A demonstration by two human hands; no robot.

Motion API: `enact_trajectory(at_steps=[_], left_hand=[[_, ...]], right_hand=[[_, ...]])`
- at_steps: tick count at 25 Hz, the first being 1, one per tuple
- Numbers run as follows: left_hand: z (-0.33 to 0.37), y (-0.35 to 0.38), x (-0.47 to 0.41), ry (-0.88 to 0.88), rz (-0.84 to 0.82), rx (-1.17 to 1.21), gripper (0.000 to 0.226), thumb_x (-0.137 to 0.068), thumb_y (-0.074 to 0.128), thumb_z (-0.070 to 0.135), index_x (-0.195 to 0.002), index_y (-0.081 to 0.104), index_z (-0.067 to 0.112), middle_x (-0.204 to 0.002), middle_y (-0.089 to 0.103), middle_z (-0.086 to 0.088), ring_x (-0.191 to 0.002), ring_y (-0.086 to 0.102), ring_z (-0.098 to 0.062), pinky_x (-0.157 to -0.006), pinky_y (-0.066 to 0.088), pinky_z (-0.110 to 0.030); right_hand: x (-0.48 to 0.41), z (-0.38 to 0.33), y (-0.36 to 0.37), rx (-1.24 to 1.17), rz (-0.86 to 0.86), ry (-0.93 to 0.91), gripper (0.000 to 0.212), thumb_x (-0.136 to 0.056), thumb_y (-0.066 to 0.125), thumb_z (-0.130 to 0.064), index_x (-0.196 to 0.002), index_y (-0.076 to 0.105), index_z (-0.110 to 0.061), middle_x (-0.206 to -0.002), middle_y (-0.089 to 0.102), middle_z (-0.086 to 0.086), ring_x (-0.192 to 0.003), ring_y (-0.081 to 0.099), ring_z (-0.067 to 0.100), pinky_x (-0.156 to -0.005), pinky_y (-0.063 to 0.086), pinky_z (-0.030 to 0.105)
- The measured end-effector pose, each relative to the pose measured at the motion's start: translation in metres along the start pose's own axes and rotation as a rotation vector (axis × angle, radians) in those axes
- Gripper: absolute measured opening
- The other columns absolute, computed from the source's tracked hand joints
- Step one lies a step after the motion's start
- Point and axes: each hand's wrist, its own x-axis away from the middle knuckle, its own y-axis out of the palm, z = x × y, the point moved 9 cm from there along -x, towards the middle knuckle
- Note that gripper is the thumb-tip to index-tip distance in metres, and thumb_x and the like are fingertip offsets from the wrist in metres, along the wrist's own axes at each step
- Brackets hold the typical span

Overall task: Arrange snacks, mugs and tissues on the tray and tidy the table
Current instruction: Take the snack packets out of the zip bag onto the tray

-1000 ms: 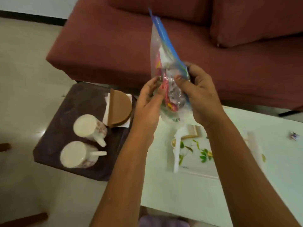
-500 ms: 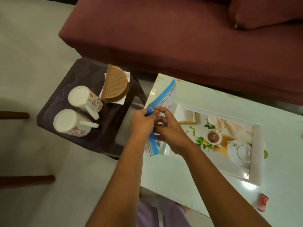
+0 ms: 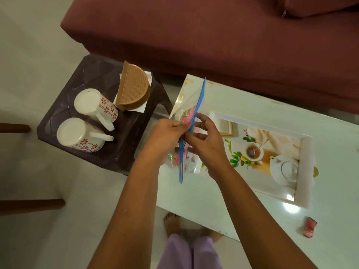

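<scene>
Both hands hold a clear zip bag (image 3: pixel 187 102) of colourful snacks by its blue zip strip, over the left end of the white tray (image 3: pixel 306 166). My left hand (image 3: pixel 167 133) pinches the strip from the left; my right hand (image 3: pixel 206 140) pinches it from the right, with some fingers spread. The tray has a printed teapot picture and lies on the white table (image 3: pixel 242 101). Two white mugs with red flowers (image 3: pixel 96 105) (image 3: pixel 79 135) lie on their sides on a dark stool (image 3: pixel 97 72), beside a brown half-round tissue holder (image 3: pixel 134 88).
A maroon sofa (image 3: pixel 194 35) runs along the far side. A small red snack packet (image 3: pixel 309 227) lies near the table's front right. My feet and lilac trousers (image 3: pixel 189 251) show below the table edge. Wooden furniture legs (image 3: pixel 33 203) stand at the left.
The bag came down from in front of the sofa to just above the tray's left end. Both hands shifted from the bag's body to its blue zip strip.
</scene>
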Motion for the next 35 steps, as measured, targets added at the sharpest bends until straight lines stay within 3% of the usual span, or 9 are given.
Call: enact_trajectory(at_steps=[4,9,13,17,21,26,29,33,35], left_hand=[[0.018,-0.006,-0.002,0.145,0.124,-0.188,0.016,-0.084,0.067,0.029,-0.088,0.07,0.013,-0.094,0.07,-0.002,-0.086,0.069,-0.017,-0.072,0.06,-0.031],[0.0,0.004,-0.003,0.091,0.003,0.08,0.01,-0.086,0.065,0.022,-0.078,0.069,0.016,-0.083,0.072,-0.002,-0.079,0.071,-0.016,-0.064,0.061,-0.03],[-0.011,0.015,-0.002,0.049,-0.128,0.17,0.016,-0.096,0.051,0.02,-0.084,0.06,0.016,-0.084,0.068,-0.001,-0.071,0.071,-0.01,-0.055,0.058,-0.025],[-0.009,0.022,-0.002,0.085,-0.181,0.118,0.019,-0.098,0.045,0.021,-0.086,0.059,0.021,-0.087,0.065,-0.001,-0.078,0.068,-0.011,-0.056,0.058,-0.022],[-0.012,0.016,-0.003,0.14,-0.08,0.12,0.02,-0.097,0.045,0.02,-0.08,0.056,0.017,-0.087,0.063,-0.005,-0.081,0.067,-0.018,-0.053,0.056,-0.02],[0.032,0.001,-0.005,0.439,0.243,-0.291,0.016,-0.09,0.056,0.033,-0.084,0.048,0.021,-0.093,0.062,0.004,-0.082,0.063,-0.011,-0.058,0.049,-0.016],[0.066,-0.006,-0.027,0.458,0.313,-0.447,0.024,-0.096,0.048,0.033,-0.095,0.057,0.011,-0.097,0.065,-0.004,-0.085,0.062,-0.015,-0.059,0.047,-0.02],[0.069,0.001,-0.042,0.431,0.2,-0.357,0.027,-0.096,0.05,0.025,-0.09,0.063,0.003,-0.099,0.069,-0.016,-0.086,0.066,-0.021,-0.072,0.056,-0.031],[0.058,0.011,-0.041,0.396,0.094,-0.248,0.026,-0.097,0.047,0.022,-0.098,0.062,0.001,-0.107,0.066,-0.017,-0.091,0.067,-0.026,-0.071,0.06,-0.035]], right_hand=[[0.005,-0.002,0.001,-0.004,0.047,0.007,0.059,-0.084,0.067,-0.025,-0.136,0.042,-0.032,-0.131,0.056,-0.003,-0.105,0.065,0.021,-0.08,0.06,0.036],[0.004,0.006,0.0,-0.122,0.075,0.058,0.047,-0.089,0.059,-0.016,-0.134,0.049,-0.026,-0.131,0.058,0.0,-0.106,0.064,0.021,-0.074,0.061,0.032],[0.007,0.013,-0.005,-0.172,0.121,0.103,0.028,-0.091,0.055,-0.02,-0.118,0.064,-0.021,-0.113,0.068,0.0,-0.094,0.069,0.014,-0.072,0.061,0.033],[0.003,-0.009,-0.022,0.043,0.234,-0.044,0.017,-0.088,0.061,-0.029,-0.094,0.07,-0.016,-0.091,0.073,0.002,-0.076,0.069,0.008,-0.073,0.06,0.03],[0.003,-0.013,-0.027,0.093,0.32,-0.084,0.02,-0.09,0.061,-0.02,-0.09,0.068,-0.002,-0.085,0.07,0.011,-0.08,0.068,0.021,-0.075,0.059,0.044],[0.008,-0.023,-0.013,0.18,0.215,-0.162,0.01,-0.091,0.055,-0.009,-0.091,0.065,-0.009,-0.085,0.068,0.01,-0.082,0.067,0.025,-0.077,0.059,0.045],[0.01,-0.019,-0.008,0.221,0.17,-0.123,0.009,-0.09,0.055,-0.012,-0.089,0.064,-0.011,-0.08,0.067,0.009,-0.081,0.066,0.026,-0.076,0.058,0.047],[-0.002,-0.034,-0.015,0.211,0.299,-0.147,0.009,-0.09,0.056,-0.023,-0.094,0.058,-0.015,-0.079,0.06,-0.007,-0.074,0.06,0.01,-0.066,0.053,0.018],[-0.016,-0.048,-0.015,0.25,0.331,-0.18,0.017,-0.093,0.054,-0.025,-0.106,0.057,-0.014,-0.09,0.062,-0.003,-0.077,0.06,0.009,-0.066,0.049,0.016]])
